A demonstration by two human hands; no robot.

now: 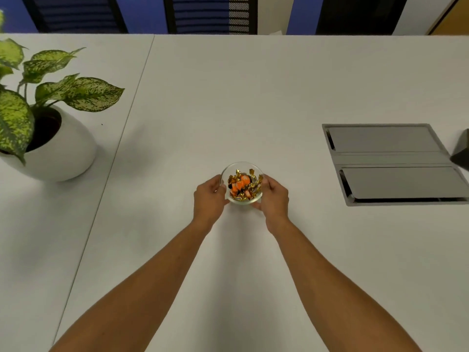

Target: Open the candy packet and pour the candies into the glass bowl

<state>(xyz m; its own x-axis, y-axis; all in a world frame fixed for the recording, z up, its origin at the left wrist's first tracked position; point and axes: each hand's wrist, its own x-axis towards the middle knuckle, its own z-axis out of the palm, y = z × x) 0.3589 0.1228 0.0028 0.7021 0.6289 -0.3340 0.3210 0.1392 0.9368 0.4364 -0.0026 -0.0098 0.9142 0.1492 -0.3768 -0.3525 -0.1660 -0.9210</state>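
Note:
A small clear glass bowl (pixel 241 165) sits on the white table in the middle of the view. It holds several wrapped candies (pixel 242 186), gold and orange. My left hand (pixel 208 196) cups the bowl's left side and my right hand (pixel 274 198) cups its right side, fingers curled around the glass. No candy packet is in view.
A potted plant in a round white pot (pixel 59 153) stands at the left. A grey metal cable hatch (pixel 392 163) is set into the table (pixel 228 97) at the right, with a dark object (pixel 462 153) at the right edge. Chairs stand behind the far edge.

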